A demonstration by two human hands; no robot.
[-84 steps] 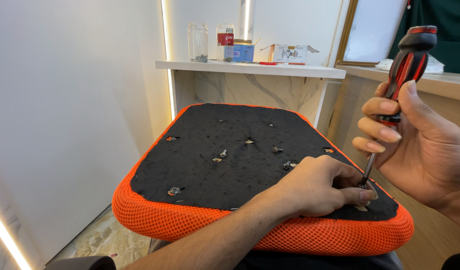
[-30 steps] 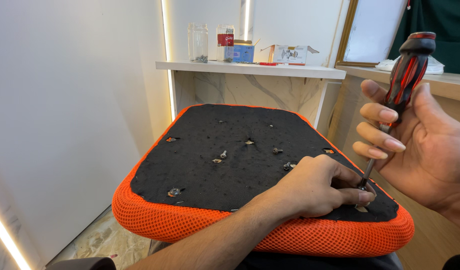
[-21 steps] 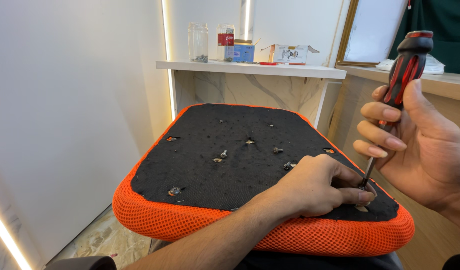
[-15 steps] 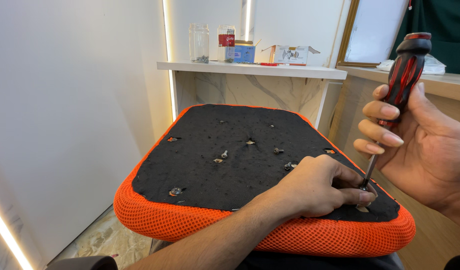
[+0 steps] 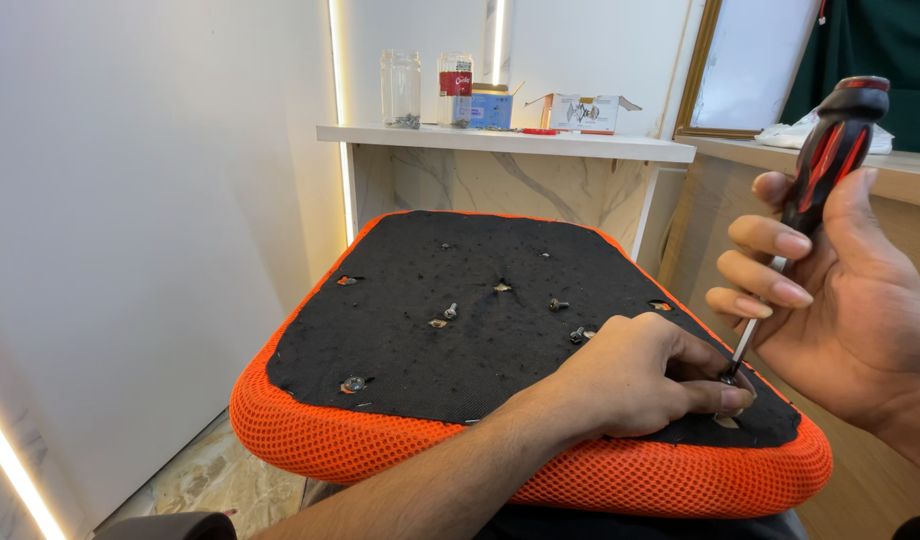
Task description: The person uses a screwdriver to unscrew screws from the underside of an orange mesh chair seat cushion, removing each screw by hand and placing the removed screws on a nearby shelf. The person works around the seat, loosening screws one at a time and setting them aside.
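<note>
Fingers [image 5: 755,290] of right hand [image 5: 840,300] curled around the red-and-black handle of a screwdriver [image 5: 815,180], thumb up along the grip, shaft angled down and to the left. Left hand [image 5: 635,375] resting palm-down on the black underside of an upturned orange mesh seat cushion [image 5: 380,450], fingertips pinched closed around the screwdriver tip near the cushion's right front corner; screw itself hidden beneath them. Several other screws [image 5: 450,312] standing up from the black panel. Behind, on a marble-fronted shelf [image 5: 500,142]: two glass jars [image 5: 401,88] and a small open cardboard box [image 5: 587,110].
</note>
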